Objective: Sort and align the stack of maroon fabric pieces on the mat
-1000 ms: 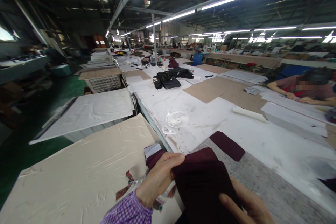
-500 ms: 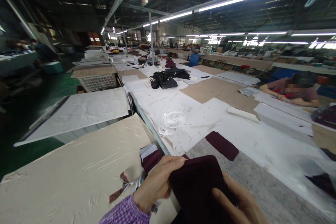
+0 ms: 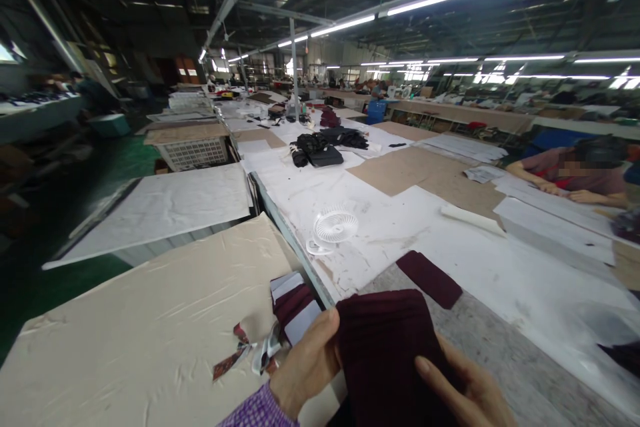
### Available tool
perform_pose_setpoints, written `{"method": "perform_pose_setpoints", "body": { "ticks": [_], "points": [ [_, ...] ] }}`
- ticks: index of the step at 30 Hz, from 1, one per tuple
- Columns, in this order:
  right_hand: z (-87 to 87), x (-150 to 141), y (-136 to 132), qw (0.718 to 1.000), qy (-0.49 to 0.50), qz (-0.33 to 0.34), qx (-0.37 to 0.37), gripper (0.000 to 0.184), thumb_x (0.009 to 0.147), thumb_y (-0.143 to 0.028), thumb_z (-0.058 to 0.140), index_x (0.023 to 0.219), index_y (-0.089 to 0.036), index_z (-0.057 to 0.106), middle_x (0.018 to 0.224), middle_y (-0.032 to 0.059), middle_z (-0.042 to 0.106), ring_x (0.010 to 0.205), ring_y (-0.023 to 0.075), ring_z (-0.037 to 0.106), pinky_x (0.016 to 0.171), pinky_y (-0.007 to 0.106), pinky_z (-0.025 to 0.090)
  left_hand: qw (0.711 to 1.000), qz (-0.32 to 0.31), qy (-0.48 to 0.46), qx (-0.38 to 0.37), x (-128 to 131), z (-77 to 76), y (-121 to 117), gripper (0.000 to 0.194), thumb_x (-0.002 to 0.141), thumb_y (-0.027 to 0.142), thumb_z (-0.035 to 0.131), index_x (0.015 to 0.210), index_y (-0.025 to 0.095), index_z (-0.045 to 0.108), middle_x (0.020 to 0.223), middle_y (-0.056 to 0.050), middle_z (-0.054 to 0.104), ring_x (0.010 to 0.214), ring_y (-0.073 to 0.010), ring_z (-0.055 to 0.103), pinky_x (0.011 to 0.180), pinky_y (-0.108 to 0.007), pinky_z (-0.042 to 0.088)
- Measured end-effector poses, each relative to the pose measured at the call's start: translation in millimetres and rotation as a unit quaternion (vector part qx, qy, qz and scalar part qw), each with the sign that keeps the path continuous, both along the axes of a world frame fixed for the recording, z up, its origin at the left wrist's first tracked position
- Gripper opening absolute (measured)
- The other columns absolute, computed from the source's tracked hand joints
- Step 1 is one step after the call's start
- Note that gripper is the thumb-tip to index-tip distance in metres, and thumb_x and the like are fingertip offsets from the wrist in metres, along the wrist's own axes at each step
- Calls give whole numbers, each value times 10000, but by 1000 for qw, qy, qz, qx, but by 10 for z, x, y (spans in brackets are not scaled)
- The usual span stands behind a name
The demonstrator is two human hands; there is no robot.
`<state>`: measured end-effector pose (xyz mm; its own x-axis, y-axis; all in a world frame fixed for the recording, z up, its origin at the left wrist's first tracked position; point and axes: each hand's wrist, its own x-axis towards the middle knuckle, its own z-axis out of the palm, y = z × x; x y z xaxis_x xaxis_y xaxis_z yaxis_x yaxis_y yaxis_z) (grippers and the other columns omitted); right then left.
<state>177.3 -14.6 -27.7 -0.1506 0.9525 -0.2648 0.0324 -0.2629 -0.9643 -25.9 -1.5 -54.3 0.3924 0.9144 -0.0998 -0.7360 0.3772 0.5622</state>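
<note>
Head view: I'm holding layered maroon cloth [image 3: 385, 353] up near the table [image 3: 520, 353], left hand [image 3: 311, 355] pinching its left edge, right hand [image 3: 473, 383] clasping the right, presumably for even layers. Another maroon piece [image 3: 429, 279] is lying beyond.

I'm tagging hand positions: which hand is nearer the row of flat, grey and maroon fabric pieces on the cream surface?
Left. The left hand is by the near end of the row; the right hand is farther off, at the right edge of the folded dark-maroon cloth.
</note>
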Motion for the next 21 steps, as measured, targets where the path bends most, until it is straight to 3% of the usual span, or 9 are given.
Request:
{"method": "perform_pose_setpoints", "body": {
  "ticks": [3,10,15,18,21],
  "points": [
    [15,-9,10,1000,-6,27,0,455,788,-432,642,1219,-289,615,1226,42,663,1148,328,579,1028,463,425,999,-24,-3,-33,-2,98,44,469,921,434,383,1142,107,636,1163,-112,680,1145,-250,575,1029,-356,379],
    [-72,57,11,997,-14,72,16,468,828,-430,597,1277,-303,558,1266,28,637,1150,305,582,982,415,475,996,-18,30,-79,-35,153,82,447,906,402,413,1119,87,649,1102,-94,712,1076,-237,617,974,-322,421],
    [-59,44,1,998,-40,51,12,470,813,-456,605,1251,-286,583,1231,40,660,1097,314,614,911,409,520,997,-24,33,-63,-62,159,64,481,899,450,415,1122,96,651,1095,-106,713,1088,-246,611,992,-334,410],
    [-26,19,14,998,-46,27,17,450,808,-456,612,1213,-260,613,1174,45,690,1068,304,626,921,398,506,998,-19,58,12,-62,152,28,558,777,529,598,1173,136,623,1184,-111,670,1143,-268,573,1011,-349,399],
    [3,10,40,998,-34,39,36,400,830,-419,600,1188,-243,620,1147,46,698,1021,275,641,916,384,499,988,-8,127,91,-5,110,-13,671,557,323,844,1176,198,618,1192,-84,667,1137,-288,573,1013,-379,408]
  ]
}}
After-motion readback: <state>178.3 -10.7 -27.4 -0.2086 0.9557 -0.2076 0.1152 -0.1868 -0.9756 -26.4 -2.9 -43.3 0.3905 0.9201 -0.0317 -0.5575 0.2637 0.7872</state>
